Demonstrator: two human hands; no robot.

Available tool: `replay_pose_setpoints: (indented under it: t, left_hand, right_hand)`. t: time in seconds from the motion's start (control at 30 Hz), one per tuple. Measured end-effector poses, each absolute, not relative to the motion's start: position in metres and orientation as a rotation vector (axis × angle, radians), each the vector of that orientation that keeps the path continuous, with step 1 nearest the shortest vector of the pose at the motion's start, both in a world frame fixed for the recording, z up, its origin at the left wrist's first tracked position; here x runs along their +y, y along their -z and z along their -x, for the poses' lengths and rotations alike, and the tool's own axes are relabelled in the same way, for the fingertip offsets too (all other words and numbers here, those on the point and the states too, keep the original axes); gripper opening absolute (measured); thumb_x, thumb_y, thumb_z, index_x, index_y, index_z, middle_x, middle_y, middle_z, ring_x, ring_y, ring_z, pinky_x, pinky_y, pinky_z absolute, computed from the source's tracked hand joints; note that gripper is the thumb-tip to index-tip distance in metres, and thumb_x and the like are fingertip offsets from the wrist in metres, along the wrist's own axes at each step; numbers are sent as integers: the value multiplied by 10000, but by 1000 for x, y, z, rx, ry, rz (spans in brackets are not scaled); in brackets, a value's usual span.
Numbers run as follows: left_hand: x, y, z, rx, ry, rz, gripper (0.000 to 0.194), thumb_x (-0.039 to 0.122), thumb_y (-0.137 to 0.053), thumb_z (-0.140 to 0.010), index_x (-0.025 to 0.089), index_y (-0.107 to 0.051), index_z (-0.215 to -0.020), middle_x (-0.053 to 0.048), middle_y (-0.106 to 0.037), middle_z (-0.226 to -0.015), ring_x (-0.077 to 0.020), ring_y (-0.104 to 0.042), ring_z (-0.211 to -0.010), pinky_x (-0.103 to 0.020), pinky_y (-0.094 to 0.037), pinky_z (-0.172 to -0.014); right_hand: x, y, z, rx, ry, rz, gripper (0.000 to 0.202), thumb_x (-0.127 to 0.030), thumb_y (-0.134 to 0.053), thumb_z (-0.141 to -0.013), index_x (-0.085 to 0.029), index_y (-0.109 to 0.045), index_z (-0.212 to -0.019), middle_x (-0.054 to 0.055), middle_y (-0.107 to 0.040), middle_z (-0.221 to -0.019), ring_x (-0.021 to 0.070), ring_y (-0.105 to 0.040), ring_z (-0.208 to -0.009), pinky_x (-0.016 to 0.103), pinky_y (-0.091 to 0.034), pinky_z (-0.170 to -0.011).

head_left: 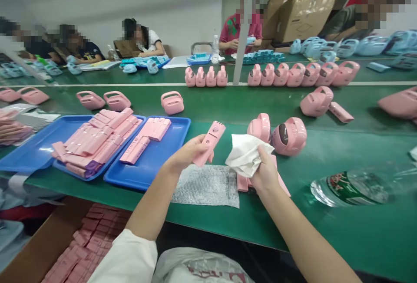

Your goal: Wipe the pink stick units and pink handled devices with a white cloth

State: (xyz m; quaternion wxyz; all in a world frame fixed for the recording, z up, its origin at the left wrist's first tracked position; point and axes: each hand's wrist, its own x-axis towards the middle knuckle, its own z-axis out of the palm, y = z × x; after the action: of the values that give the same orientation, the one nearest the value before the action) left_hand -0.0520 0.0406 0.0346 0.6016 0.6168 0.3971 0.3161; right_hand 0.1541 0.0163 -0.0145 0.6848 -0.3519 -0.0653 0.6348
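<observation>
My left hand (pixel 192 150) is closed round a flat pink part (pixel 213 137), held tilted above a sheet of bubble wrap (pixel 208 185). In my right hand (pixel 267 172) is a crumpled white cloth (pixel 244 155), pinched between thumb and fingers. More pink parts (pixel 280 179) lie on the table under and beside the right hand, partly hidden by it. Just behind the cloth stand two rounded pink cases with handles, one (pixel 259 126) plain on the side that shows, the other (pixel 289 136) with a dark oval panel.
Blue trays (pixel 112 179) with stacked pink parts (pixel 97 139) stand at the left. A clear bottle (pixel 355 187) lies at the right. Pink cases (pixel 295 74) line the divider. A box of pink parts (pixel 94 235) sits below the table edge. People work across the table.
</observation>
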Motion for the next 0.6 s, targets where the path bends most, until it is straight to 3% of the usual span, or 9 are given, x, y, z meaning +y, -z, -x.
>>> replay_pose_setpoints:
  t: [0.13,0.23,0.3,0.4,0.5,0.6]
  left_hand:
    - [23,-16,21,539,-666,-1141,439,468,-660,-754,145,-478,-989,14,-562,-586,-107,-530,-506,-232,-447,-530]
    - [18,2,12,451,-513,-1011,530,606,-586,-795,154,-469,-1047,16,-568,-608,-112,-535,-465,-262,-486,-516]
    - [17,11,8,404,-427,-932,640,721,-482,-789,152,-479,-1081,22,-555,-594,-95,-485,-409,-253,-471,-464]
    - [14,14,2,439,-449,-880,691,773,-341,-806,147,-513,-1043,37,-512,-533,-73,-399,-358,-215,-409,-403]
    - [11,9,-1,608,-531,-888,756,829,-223,-775,153,-518,-943,38,-495,-506,-75,-379,-340,-206,-368,-369]
    - [8,4,0,754,-583,-926,867,913,-155,-667,159,-518,-894,26,-509,-511,-85,-407,-339,-213,-347,-347]
  right_hand:
    - [17,15,-153,-353,-1195,782,344,-405,-760,-703,-174,-651,-933,32,-726,-908,181,-699,-846,272,-586,-718]
    - [11,16,-151,-489,-1197,795,388,-500,-778,-652,-198,-640,-852,-8,-688,-772,162,-682,-747,262,-571,-686]
    - [5,16,-150,-603,-1206,818,396,-576,-731,-681,-213,-629,-801,-25,-639,-677,149,-651,-654,255,-558,-606]
    - [-3,16,-152,-935,-1100,863,378,-594,-571,-827,-226,-655,-851,-8,-619,-638,164,-635,-623,267,-541,-542]
    - [-6,15,-158,-1392,-766,914,332,-457,-478,-924,-218,-660,-1065,78,-702,-967,240,-660,-980,378,-566,-815]
    - [-6,17,-159,-1681,-415,958,341,-309,-464,-943,-202,-585,-1244,126,-563,-1339,274,-493,-1285,494,-425,-1053]
